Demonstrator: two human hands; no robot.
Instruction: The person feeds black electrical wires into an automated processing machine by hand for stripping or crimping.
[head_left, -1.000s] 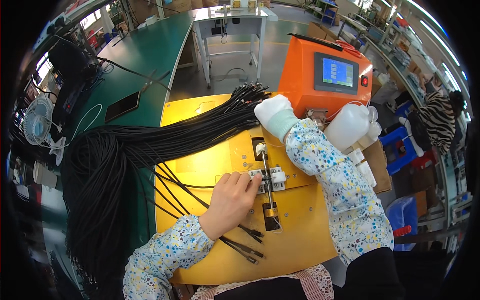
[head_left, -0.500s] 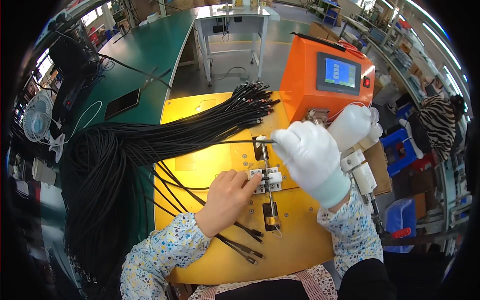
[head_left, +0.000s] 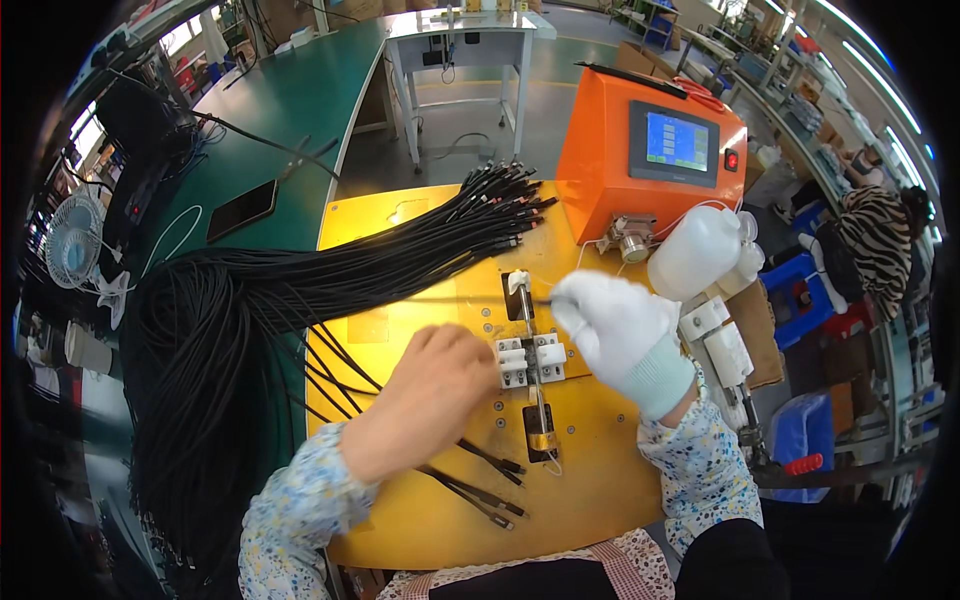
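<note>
My right hand [head_left: 615, 325], in a white glove, pinches the end of a black cable [head_left: 460, 299] above the far part of a metal rod. The cable stretches leftward, blurred. My left hand [head_left: 425, 400] is bare, its fingers curled and smeared by motion, just left of the white clamp blocks [head_left: 531, 360]; whatever it holds is hidden. The thin metal rod [head_left: 535, 395] passes between these blocks, over two dark cut-outs in the yellow work plate [head_left: 590, 470]. A thick bundle of black cables [head_left: 340, 270] lies across the plate's left side, connector ends at the far edge.
An orange machine [head_left: 600, 130] with a touch screen stands far right, beside a white plastic bottle [head_left: 697, 255]. Several loose cable ends [head_left: 490, 505] rest near my left forearm. A phone [head_left: 243, 210] and a small fan [head_left: 75, 238] are on the green table [head_left: 300, 100].
My left hand has drawn back left from the clamp blocks, where a black cable end had been lying. The right hand has dropped slightly, still pinching its cable.
</note>
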